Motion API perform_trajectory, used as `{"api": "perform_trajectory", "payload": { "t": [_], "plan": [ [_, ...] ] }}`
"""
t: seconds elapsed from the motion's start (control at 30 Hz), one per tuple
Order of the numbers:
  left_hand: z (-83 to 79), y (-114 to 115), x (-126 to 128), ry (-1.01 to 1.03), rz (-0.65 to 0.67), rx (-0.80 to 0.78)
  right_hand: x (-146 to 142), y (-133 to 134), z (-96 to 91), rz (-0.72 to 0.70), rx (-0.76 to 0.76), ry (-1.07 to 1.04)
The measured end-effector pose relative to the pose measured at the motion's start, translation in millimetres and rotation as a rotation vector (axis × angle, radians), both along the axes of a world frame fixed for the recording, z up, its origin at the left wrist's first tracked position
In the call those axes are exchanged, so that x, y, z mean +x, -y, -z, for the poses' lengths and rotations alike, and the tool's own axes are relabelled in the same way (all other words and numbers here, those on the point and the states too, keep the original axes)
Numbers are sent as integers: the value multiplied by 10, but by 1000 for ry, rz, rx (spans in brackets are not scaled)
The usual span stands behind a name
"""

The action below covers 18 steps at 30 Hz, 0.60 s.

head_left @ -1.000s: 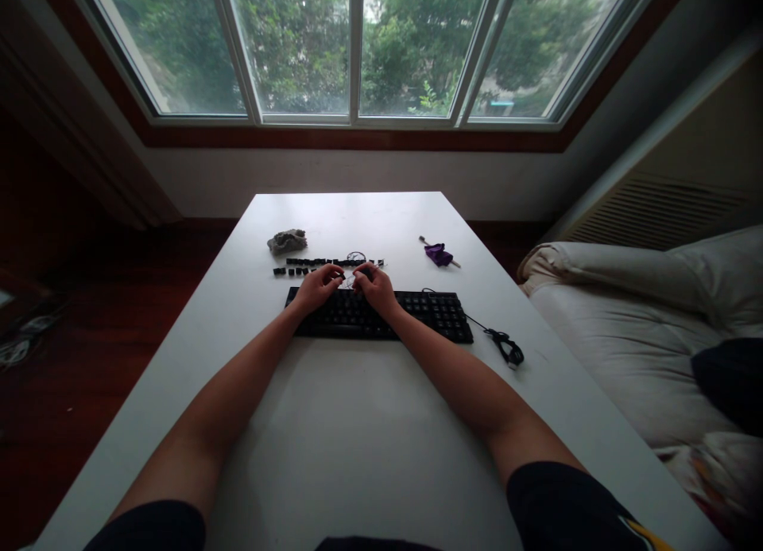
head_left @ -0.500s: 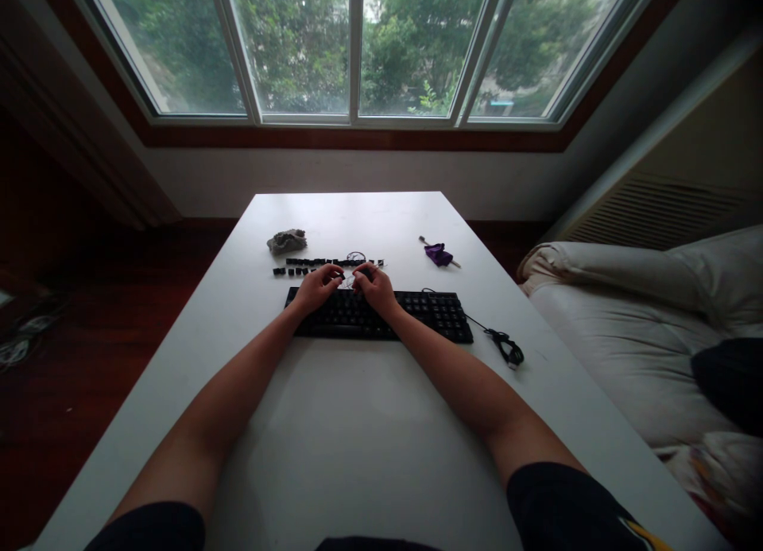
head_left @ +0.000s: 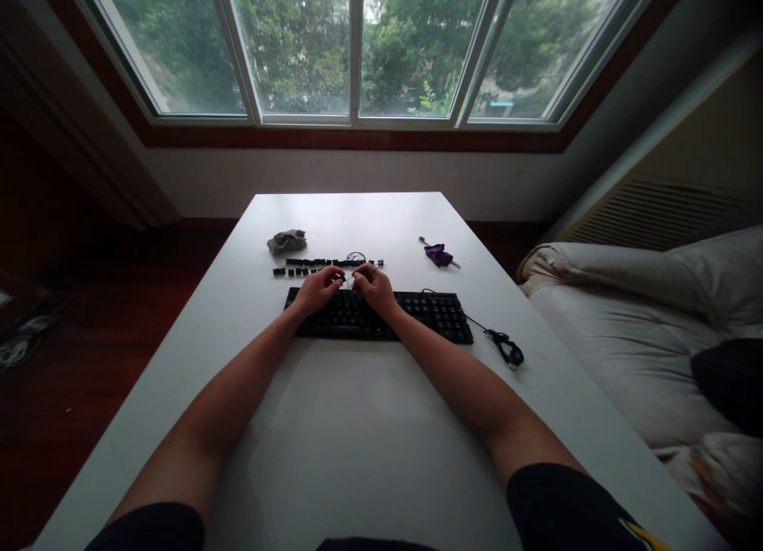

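On the table, a black keyboard (head_left: 432,308) lies crosswise under my wrists. My left hand (head_left: 320,286) is closed above its back edge, pinching a small black keycap (head_left: 342,278) at the fingertips. Facing it, my right hand (head_left: 374,287) is closed around what looks like a wire keycap puller (head_left: 350,282); thin wire shows between the hands, and the fingers hide much of it. Loose black keycaps (head_left: 307,261) form two rows just behind the keyboard, the nearer one partly covered by my left hand.
A crumpled grey cloth (head_left: 287,242) lies at the back left of the white table (head_left: 334,432). Toward the back right is a stick-handled brush (head_left: 456,264) with purple cloth (head_left: 439,254) around it. The keyboard's bundled cable (head_left: 505,347) rests at right, near a pale sofa (head_left: 625,328).
Both hands stay in nearly the same place over the keyboard. The thin wire between the fingertips has shifted slightly.
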<state>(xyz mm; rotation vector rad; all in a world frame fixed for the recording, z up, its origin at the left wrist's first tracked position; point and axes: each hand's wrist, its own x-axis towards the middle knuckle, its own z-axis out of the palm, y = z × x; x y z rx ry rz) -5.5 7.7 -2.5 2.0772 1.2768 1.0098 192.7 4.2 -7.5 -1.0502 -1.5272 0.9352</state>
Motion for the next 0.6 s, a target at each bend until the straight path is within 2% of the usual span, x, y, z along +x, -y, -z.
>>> {"api": "perform_trajectory", "payload": {
  "t": [0.6],
  "plan": [
    [10, 4, 9, -27, 25, -12, -7, -18, 36, -20, -21, -13]
  ]
}}
